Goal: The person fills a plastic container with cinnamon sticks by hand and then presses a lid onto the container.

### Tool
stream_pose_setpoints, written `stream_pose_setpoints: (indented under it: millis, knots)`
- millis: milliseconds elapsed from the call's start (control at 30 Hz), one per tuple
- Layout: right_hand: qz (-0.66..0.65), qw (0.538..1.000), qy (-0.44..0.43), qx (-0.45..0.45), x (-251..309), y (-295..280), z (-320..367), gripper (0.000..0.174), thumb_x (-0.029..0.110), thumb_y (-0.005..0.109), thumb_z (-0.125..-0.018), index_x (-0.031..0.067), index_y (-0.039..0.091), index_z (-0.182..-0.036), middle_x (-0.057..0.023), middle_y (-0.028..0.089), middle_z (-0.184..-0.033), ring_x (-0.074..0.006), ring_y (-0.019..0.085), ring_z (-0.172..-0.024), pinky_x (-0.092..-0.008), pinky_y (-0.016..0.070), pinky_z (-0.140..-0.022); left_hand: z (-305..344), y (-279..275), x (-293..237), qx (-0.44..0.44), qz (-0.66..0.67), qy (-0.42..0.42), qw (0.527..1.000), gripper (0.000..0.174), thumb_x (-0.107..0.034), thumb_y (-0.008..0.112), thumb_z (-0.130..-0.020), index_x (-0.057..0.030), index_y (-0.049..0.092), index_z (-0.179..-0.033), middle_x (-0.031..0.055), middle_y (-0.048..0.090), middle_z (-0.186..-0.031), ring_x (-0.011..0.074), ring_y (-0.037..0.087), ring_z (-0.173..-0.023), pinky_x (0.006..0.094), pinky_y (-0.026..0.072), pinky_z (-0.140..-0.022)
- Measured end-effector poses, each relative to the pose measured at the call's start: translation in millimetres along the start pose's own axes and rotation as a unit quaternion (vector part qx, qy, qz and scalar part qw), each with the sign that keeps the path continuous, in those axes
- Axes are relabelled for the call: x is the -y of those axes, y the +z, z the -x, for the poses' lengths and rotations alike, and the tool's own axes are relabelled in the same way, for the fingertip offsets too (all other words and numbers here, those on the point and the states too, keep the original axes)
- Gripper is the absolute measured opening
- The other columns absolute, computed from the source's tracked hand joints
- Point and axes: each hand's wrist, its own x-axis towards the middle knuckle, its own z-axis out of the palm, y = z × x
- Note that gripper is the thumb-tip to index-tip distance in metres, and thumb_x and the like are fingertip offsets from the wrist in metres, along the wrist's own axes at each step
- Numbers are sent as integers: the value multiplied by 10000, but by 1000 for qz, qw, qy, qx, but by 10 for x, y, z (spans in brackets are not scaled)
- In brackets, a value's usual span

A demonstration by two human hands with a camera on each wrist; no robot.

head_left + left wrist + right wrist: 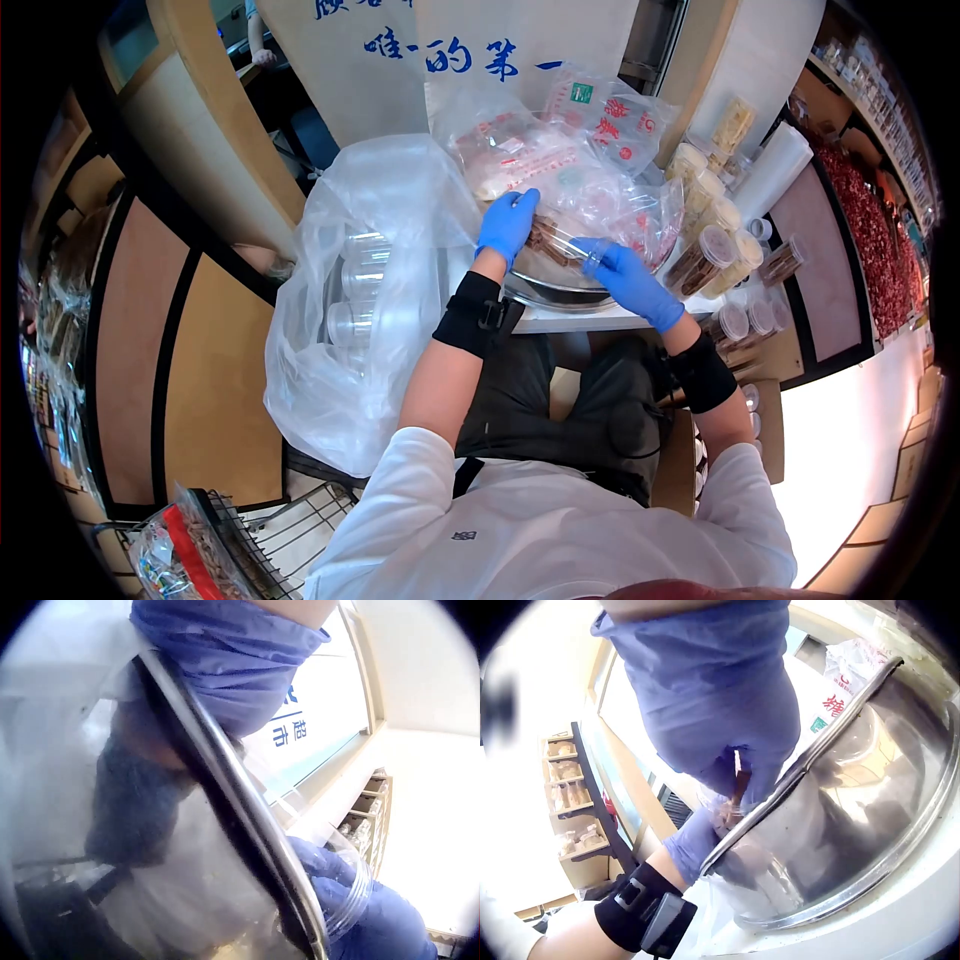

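Both hands wear blue gloves and meet over a shiny metal basin (855, 802) on a white table. My right hand (632, 283) holds a clear plastic jar (590, 250) by its ridged end, its fingers curled round it. The jar is tilted on its side above the basin. At its other end, my left hand (507, 226) has curled fingers against a bundle of brown strips (546, 238). The basin's rim hides most of this hand in the right wrist view. A single brown strip (742, 784) shows below the right hand there.
Left of the basin stands a large translucent bag (380, 190) with several clear jars (362, 278). Printed plastic bags (560, 165) lie across the basin's back. Filled jars (705, 255) with lids crowd the right side, near a plastic roll (775, 170). A wire basket (290, 530) is at lower left.
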Motion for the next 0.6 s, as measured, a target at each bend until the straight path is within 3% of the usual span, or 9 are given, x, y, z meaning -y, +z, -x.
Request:
stream_pose_setpoints:
  millis: [33,67,133,267,333,467,533,600]
  knots:
    - [-26,998,62,-13,-15,-13,1,349,50,498,-897,7,528,-1241,-95,623,-1023,-166,590,-954,-296,454,-866,-26,14,38,-18,21,6,1000,531,-468,541,-815,37,619,-961,191,649,-858,270,625,-802,362,466,-761]
    - [-28,998,63,-15,-60,0,1,349,50,498,-897,7,528,-1241,-95,623,-1023,-166,590,-954,-296,454,-866,-49,29,82,-17,19,5,1000,531,-468,541,-815,37,619,-961,191,649,-858,270,625,-802,362,466,-761]
    - [-134,987,59,-73,-179,32,1,340,40,495,-898,-8,530,-1233,-78,628,-992,-128,591,-920,-260,462,-830,4,37,3,-82,35,19,996,486,-449,576,-829,23,633,-927,81,601,-752,139,546,-696,294,446,-652]
    - [-111,987,77,-89,-271,30,4,320,38,504,-900,-14,538,-1214,-83,628,-1005,-130,595,-908,-256,468,-817,110,28,-98,-126,10,55,990,508,-449,570,-831,42,627,-949,93,612,-773,166,561,-718,309,447,-689]
    - [-175,975,88,-107,-279,19,-16,300,35,519,-898,-11,549,-1193,-76,629,-996,-128,596,-901,-262,475,-807,97,25,-46,-137,30,74,987,522,-453,556,-835,47,621,-966,111,615,-788,189,568,-728,316,450,-709]
    - [-99,982,109,-122,-183,29,-1,285,33,532,-895,-13,556,-1175,-72,628,-999,-131,598,-900,-266,479,-817,-24,8,27,-73,-59,24,995,549,-487,546,-826,38,619,-971,120,616,-796,191,570,-720,317,452,-712]
    - [-116,982,119,-89,-176,16,4,288,41,530,-896,-15,554,-1178,-69,627,-1001,-133,597,-884,-259,479,-818,-48,1,19,-7,-58,-29,998,558,-523,542,-816,7,619,-970,90,601,-784,164,552,-675,315,445,-613]
    - [-156,977,119,-87,-198,-29,-6,285,44,531,-896,-15,559,-1173,-64,627,-999,-131,594,-876,-254,477,-815,-37,14,14,0,-21,-37,999,548,-532,545,-812,-13,618,-974,68,585,-769,149,536,-649,308,423,-559]
